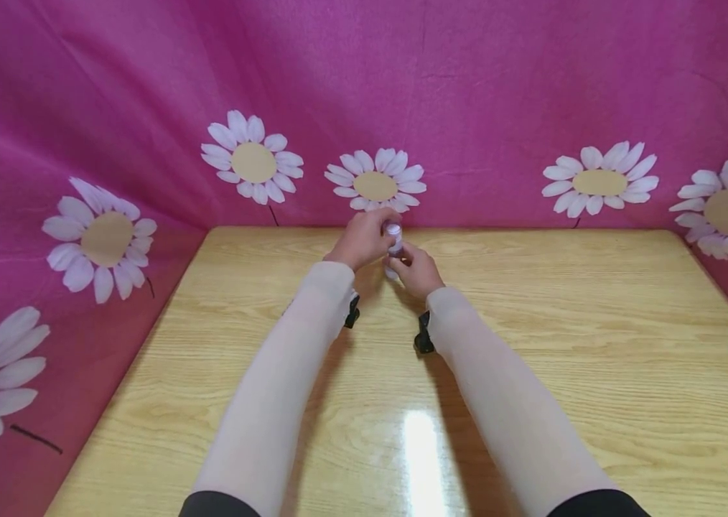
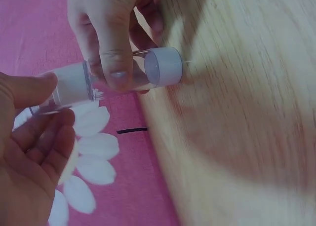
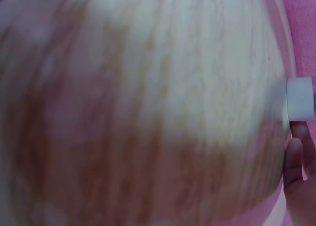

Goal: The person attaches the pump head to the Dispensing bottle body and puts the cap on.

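Note:
A small clear bottle (image 1: 395,248) with a white upper end and a white lower end stands roughly upright between the two hands near the table's far edge. My left hand (image 1: 367,237) pinches the white cap (image 2: 73,84) at the top between thumb and fingers. Lower down, my right hand (image 1: 421,271) grips the see-through body, its thumb lying across it in the left wrist view. Below that thumb shows the white base (image 2: 169,66); whether it touches the table cannot be told. In the right wrist view, a white cylindrical end (image 3: 300,98) and some fingertips appear at the right edge.
The wood-grain table (image 1: 596,345) spreads under both forearms, with a bright reflection near its front. Pink cloth (image 1: 487,93) printed with daisies hangs behind and to both sides. A dark camera mount (image 1: 425,336) sits under the right wrist, another (image 1: 352,311) under the left.

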A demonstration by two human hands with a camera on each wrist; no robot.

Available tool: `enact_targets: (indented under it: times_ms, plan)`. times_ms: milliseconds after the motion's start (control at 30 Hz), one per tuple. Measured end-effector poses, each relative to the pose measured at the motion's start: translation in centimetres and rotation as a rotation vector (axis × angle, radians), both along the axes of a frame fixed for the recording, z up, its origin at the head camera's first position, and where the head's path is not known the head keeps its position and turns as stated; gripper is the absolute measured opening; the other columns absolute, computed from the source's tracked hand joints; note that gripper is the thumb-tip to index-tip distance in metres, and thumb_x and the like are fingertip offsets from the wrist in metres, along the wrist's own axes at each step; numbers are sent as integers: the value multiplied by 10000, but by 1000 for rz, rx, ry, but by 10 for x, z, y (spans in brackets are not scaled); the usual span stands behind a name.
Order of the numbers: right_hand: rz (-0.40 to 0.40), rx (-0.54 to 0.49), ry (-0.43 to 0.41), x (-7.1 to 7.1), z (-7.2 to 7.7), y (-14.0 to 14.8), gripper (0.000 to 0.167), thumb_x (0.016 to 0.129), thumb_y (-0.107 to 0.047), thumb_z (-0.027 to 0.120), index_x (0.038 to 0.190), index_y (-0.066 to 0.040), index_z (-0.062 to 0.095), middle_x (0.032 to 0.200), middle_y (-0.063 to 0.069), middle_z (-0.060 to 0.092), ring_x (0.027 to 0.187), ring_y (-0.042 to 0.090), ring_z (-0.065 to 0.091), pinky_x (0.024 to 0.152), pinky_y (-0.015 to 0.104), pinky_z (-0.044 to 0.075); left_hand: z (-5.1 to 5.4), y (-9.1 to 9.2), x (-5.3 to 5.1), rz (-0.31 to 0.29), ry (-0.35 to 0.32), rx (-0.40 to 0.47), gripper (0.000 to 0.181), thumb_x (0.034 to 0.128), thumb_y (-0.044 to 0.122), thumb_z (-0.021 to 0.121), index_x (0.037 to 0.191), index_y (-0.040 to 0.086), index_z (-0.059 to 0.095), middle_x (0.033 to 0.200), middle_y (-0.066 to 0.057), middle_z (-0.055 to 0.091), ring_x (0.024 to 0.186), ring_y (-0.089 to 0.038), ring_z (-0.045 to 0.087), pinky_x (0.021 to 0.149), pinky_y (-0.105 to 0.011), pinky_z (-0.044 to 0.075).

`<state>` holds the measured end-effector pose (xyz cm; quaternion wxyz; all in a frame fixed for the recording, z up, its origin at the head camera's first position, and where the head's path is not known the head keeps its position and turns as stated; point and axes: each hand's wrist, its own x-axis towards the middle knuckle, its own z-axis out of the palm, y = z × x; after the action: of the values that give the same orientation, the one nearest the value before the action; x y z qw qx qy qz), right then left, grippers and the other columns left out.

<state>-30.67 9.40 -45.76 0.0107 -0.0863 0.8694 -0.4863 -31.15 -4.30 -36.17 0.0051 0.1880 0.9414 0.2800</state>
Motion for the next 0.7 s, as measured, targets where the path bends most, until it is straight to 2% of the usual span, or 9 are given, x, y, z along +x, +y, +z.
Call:
enact_targets:
  times_ms: [200, 333, 533, 700]
  plan:
    - [6, 20, -1, 2, 3, 1, 263, 1004, -173, 559, 1240, -68, 605, 1283, 163, 655, 1210, 317, 601, 1065, 443, 470, 5, 5, 2, 11, 2, -70, 346, 930, 54, 623, 1271, 107, 595, 1239, -110, 663, 1118, -264, 606, 997, -398, 504]
    - [7, 20, -4, 3, 5, 2, 281, 1006, -170, 555, 1266, -74, 598, 1301, 162, 650, 1218, 316, 597, 1073, 440, 465, 4, 6, 2, 23, 10, -73, 340, 925, 54, 637, 1257, 119, 597, 1240, -108, 661, 1123, -265, 604, 1002, -397, 502]
    - [5, 16, -10, 3, 6, 2, 265, 1004, -173, 560, 1242, -65, 603, 1316, 165, 644, 1257, 319, 581, 1092, 444, 452, 0, 3, -2, -18, 19, -36, 330, 941, 63, 624, 1265, 113, 591, 1245, -110, 666, 1135, -266, 612, 1015, -389, 497]
    - [7, 0, -24, 2, 2, 2, 241, 1003, -154, 549, 1216, -57, 606, 1305, 163, 649, 1261, 308, 581, 1098, 440, 449, -9, -6, -4, -38, -32, 77, 333, 960, 83, 622, 1288, 138, 603, 1240, -94, 667, 1101, -224, 613, 994, -356, 505]
